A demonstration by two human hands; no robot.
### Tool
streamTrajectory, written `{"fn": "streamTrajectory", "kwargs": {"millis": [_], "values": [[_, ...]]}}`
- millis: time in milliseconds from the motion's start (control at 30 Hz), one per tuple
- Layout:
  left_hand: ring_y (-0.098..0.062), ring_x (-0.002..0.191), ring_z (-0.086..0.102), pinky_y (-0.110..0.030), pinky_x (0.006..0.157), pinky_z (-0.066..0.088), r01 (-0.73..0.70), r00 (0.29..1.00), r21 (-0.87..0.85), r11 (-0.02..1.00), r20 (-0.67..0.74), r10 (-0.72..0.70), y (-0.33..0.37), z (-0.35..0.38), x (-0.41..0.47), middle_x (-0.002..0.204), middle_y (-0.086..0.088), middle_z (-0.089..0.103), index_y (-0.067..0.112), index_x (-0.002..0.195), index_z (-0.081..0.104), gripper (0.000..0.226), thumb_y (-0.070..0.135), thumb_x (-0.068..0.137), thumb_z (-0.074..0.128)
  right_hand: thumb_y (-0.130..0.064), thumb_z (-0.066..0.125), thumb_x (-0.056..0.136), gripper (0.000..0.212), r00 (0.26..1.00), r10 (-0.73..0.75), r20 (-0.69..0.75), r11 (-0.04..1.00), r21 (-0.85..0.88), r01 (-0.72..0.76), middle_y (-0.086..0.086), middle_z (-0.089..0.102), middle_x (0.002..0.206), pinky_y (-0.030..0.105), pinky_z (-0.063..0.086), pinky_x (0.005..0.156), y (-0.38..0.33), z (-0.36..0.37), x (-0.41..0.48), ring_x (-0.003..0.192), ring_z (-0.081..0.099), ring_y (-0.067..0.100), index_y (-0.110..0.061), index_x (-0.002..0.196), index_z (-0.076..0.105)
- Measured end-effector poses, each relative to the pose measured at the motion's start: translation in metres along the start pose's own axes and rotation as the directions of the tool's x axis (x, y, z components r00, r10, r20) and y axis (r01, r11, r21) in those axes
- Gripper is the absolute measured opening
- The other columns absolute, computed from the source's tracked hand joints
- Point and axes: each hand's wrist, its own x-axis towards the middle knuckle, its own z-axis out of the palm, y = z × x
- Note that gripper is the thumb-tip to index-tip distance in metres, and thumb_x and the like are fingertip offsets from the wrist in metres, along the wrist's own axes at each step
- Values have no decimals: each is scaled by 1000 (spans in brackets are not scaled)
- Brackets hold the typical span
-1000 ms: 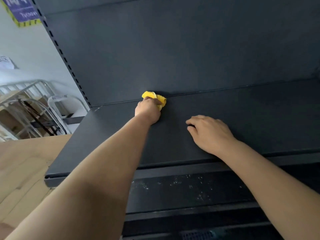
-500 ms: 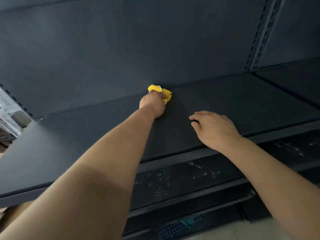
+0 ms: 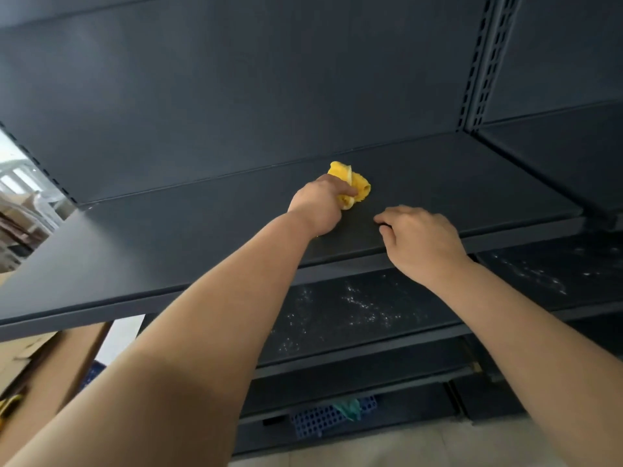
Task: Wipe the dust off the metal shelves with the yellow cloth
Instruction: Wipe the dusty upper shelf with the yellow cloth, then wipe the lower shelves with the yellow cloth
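Well — yellow cloth [image 3: 362,189] crumpled, gripped by left hand [image 3: 317,207] on shelf [image 3: 202,237]; right hand [image 3: 421,241] relaxed.

Cloth [image 3: 350,185] on upper shelf [image 3: 202,237], left of right hand [image 3: 421,242].

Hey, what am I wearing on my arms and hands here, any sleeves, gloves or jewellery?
Nothing worn shows. The left forearm and right forearm are bare down to the picture's edge, no sleeve in view. The left hand and right hand have no gloves; no watch, bracelet or ring shows on the sides facing the camera.
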Motion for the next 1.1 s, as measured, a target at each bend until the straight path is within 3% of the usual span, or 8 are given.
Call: {"fn": "streamTrajectory", "kwargs": {"millis": [400,633,733,800,867,933,1000,1100], "values": [[-20,117,51,-36,96,45,-190,979,38,981,-73,192,-28,-4,-108,135,8,49,41,127,55,51,6,90,56,-15,56,88,24,983,-14,-183,997,67,27,1,64,106,39,48,77,-56,14,-62,99,55,26,-21,106,69],[-24,118,48,-35,97,43,-340,933,-180,923,-190,307,-54,7,-181,132,3,53,24,122,64,44,-2,89,53,-24,50,93,19,990,123,-67,949,300,-98,4,59,104,35,45,70,-105,41,-107,95,57,24,-20,107,63],[-21,113,52,-31,91,48,-260,964,-352,899,-154,219,-66,24,-208,131,0,53,25,131,54,45,4,91,54,-30,39,98,28,982,160,101,886,424,-188,3,55,81,35,40,61,-116,53,-129,80,55,28,-24,76,54],[-12,105,55,-24,81,49,-121,993,-510,852,-57,108,-75,41,-227,130,3,52,24,136,43,48,12,92,56,-34,37,99,33,969,185,165,857,454,-241,3,56,78,35,39,60,-121,60,-145,78,56,30,-23,70,48],[-5,100,55,-18,75,47,57,998,-640,766,60,-24,-84,61,-244,122,10,52,25,130,43,41,20,92,58,-38,39,98,29,950,202,238,856,429,-289,3,65,98,37,46,71,-123,71,-161,94,60,28,-19,91,60],[-13,99,59,-29,79,54,278,960,-751,599,234,-152,-91,81,-257,116,4,57,22,122,47,32,23,92,59,-44,42,96,34,912,237,335,834,412,-367,-1,65,115,33,46,77,-124,84,-176,104,60,21,-20,112,61],[-21,94,65,-35,76,58,466,884,-820,332,420,-203,-96,97,-267,111,-8,64,15,121,53,27,21,95,57,-49,47,93,39,873,266,410,806,401,-434,-4,64,119,30,44,76,-127,97,-189,107,60,17,-24,121,56],[-24,84,71,-33,66,59,564,805,-823,-72,567,-174,-104,117,-278,97,-11,73,11,106,66,22,22,98,48,-54,47,90,50,812,281,512,749,412,-519,-2,59,129,36,47,87,-130,118,-201,114,57,21,-33,135,42]]}}
